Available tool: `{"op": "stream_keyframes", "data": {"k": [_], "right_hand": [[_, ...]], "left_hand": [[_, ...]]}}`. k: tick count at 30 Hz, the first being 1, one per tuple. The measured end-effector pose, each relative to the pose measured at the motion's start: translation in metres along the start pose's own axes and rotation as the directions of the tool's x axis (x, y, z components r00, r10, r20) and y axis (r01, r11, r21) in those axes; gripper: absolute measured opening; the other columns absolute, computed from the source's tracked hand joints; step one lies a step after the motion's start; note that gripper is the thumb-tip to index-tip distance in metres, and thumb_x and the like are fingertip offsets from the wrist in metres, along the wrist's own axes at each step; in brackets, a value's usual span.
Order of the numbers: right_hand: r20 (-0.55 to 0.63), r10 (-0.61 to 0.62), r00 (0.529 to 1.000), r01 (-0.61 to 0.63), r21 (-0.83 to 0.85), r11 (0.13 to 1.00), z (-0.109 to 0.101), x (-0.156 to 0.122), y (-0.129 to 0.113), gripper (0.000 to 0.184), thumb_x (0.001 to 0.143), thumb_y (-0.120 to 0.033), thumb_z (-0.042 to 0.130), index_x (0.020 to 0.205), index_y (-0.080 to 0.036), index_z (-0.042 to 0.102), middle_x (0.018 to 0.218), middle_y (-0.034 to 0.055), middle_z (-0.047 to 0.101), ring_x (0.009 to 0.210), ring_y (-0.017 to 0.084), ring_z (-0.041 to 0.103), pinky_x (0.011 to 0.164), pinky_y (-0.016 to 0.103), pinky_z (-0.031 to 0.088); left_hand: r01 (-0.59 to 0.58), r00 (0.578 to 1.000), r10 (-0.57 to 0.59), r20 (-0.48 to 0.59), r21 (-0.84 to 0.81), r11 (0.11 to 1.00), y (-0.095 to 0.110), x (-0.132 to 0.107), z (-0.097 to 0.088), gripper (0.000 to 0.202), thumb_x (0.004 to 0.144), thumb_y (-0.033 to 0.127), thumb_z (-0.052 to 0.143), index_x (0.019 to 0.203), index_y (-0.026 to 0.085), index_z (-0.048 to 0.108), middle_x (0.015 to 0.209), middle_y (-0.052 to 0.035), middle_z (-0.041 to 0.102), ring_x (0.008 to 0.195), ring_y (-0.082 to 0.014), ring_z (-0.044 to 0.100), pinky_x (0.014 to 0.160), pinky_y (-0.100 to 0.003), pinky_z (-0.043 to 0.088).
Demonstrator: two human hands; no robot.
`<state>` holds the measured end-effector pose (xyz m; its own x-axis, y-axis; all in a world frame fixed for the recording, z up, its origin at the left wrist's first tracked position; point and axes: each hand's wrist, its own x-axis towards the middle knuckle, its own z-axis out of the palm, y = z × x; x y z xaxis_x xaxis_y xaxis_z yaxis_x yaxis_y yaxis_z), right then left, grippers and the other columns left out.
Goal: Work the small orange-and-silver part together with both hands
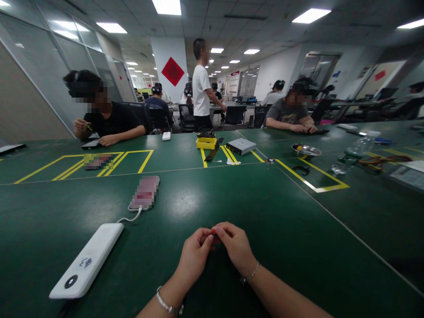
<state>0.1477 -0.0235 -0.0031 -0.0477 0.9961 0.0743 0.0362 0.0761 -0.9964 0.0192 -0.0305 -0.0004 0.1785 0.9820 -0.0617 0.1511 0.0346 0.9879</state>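
Observation:
Close together over the near part of the green table (159, 265), my two hands meet at the fingertips around a tiny orange and black piece (213, 231). My left hand (196, 251) pinches its dark side between thumb and forefinger. The orange end sits in the pinch of my right hand (236, 245). Fingers cover most of the piece, and it is too small to tell its kind. Some blurred reddish spots show on the table just below the fingertips.
A white power bank (89, 260) lies at left, cabled to a phone (144, 193). Farther back are a yellow box (206, 143), a grey box (241, 146), a metal bowl (309, 151) and a plastic bottle (356, 152). Two people sit across the table; another stands behind.

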Motion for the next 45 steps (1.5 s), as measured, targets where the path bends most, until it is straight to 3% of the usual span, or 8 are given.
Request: {"op": "stream_keyframes", "data": {"k": [9, 16, 27, 32, 36, 39, 42, 45], "right_hand": [[-0.086, -0.150, 0.985, 0.125, -0.242, 0.962, 0.003, -0.004, 0.004, 0.018, 0.075, -0.029, 0.051, 0.069, -0.017, 0.062, 0.074, 0.0032, 0.061, 0.071, 0.013, 0.055, 0.067, 0.024, 0.044], [-0.112, -0.141, 0.984, 0.106, -0.280, 0.954, 0.005, -0.006, 0.002, 0.018, 0.075, -0.028, 0.050, 0.069, -0.017, 0.062, 0.074, 0.0030, 0.061, 0.071, 0.013, 0.056, 0.066, 0.023, 0.044], [-0.084, -0.279, 0.957, 0.225, -0.398, 0.889, 0.008, -0.010, 0.001, 0.017, 0.077, -0.021, 0.046, 0.066, -0.017, 0.058, 0.074, 0.0031, 0.058, 0.071, 0.012, 0.053, 0.064, 0.023, 0.042], [-0.102, -0.239, 0.966, 0.178, -0.406, 0.896, 0.012, -0.011, -0.002, 0.017, 0.077, -0.021, 0.046, 0.066, -0.017, 0.059, 0.071, 0.0024, 0.058, 0.070, 0.012, 0.053, 0.066, 0.023, 0.042], [-0.054, -0.208, 0.977, 0.175, -0.362, 0.916, 0.010, -0.009, -0.004, 0.017, 0.077, -0.021, 0.045, 0.067, -0.017, 0.058, 0.074, 0.0029, 0.058, 0.071, 0.012, 0.054, 0.066, 0.023, 0.044], [0.046, -0.245, 0.968, 0.245, -0.363, 0.899, 0.008, -0.008, -0.002, 0.016, 0.072, -0.013, 0.047, 0.084, -0.018, 0.056, 0.085, 0.0031, 0.057, 0.079, 0.012, 0.053, 0.070, 0.024, 0.044], [0.138, -0.328, 0.934, 0.355, -0.433, 0.829, 0.005, -0.008, -0.001, 0.036, 0.063, -0.007, 0.050, 0.097, -0.019, 0.051, 0.092, 0.0031, 0.055, 0.084, 0.013, 0.052, 0.075, 0.026, 0.044], [0.171, -0.390, 0.905, 0.415, -0.556, 0.720, 0.002, -0.008, -0.004, 0.031, 0.063, -0.008, 0.052, 0.092, -0.019, 0.053, 0.087, 0.0028, 0.056, 0.083, 0.015, 0.050, 0.075, 0.028, 0.042]], "left_hand": [[0.011, 0.999, -0.010, -0.043, 0.032, 0.999, 0.003, 0.000, 0.000, 0.018, 0.075, 0.032, 0.048, 0.076, 0.017, 0.059, 0.066, 0.0004, 0.063, 0.060, -0.0135, 0.057, 0.059, -0.024, 0.043], [0.004, 0.998, -0.002, -0.069, 0.017, 1.000, -0.001, 0.000, 0.002, 0.019, 0.074, 0.032, 0.047, 0.076, 0.017, 0.059, 0.067, 0.0000, 0.064, 0.060, -0.0140, 0.058, 0.058, -0.024, 0.043], [-0.016, 0.995, 0.018, -0.099, 0.020, 1.000, -0.006, -0.002, 0.005, 0.018, 0.075, 0.031, 0.046, 0.077, 0.018, 0.058, 0.070, -0.0007, 0.064, 0.065, -0.0153, 0.058, 0.062, -0.025, 0.043], [0.022, 0.992, -0.030, -0.121, -0.063, 0.998, -0.007, -0.001, 0.005, 0.018, 0.073, 0.031, 0.048, 0.078, 0.017, 0.058, 0.069, -0.0010, 0.064, 0.064, -0.0153, 0.058, 0.060, -0.025, 0.043], [0.038, 0.992, -0.053, -0.113, -0.129, 0.991, -0.009, 0.001, 0.004, 0.017, 0.071, 0.031, 0.052, 0.076, 0.017, 0.058, 0.065, 0.0008, 0.062, 0.061, -0.0142, 0.056, 0.057, -0.024, 0.042], [0.034, 0.992, -0.059, -0.109, -0.213, 0.976, -0.009, 0.003, 0.002, 0.018, 0.070, 0.034, 0.054, 0.074, 0.017, 0.058, 0.065, 0.0007, 0.062, 0.061, -0.0142, 0.056, 0.057, -0.024, 0.041], [0.045, 0.995, -0.070, -0.071, -0.307, 0.951, -0.008, 0.005, 0.000, 0.019, 0.069, 0.036, 0.055, 0.070, 0.017, 0.056, 0.066, 0.0002, 0.063, 0.066, -0.0151, 0.057, 0.062, -0.025, 0.042], [0.062, 0.997, -0.073, -0.024, -0.305, 0.950, -0.009, 0.005, 0.000, 0.020, 0.068, 0.037, 0.056, 0.069, 0.017, 0.053, 0.065, 0.0008, 0.062, 0.059, -0.0127, 0.055, 0.058, -0.023, 0.040]]}}
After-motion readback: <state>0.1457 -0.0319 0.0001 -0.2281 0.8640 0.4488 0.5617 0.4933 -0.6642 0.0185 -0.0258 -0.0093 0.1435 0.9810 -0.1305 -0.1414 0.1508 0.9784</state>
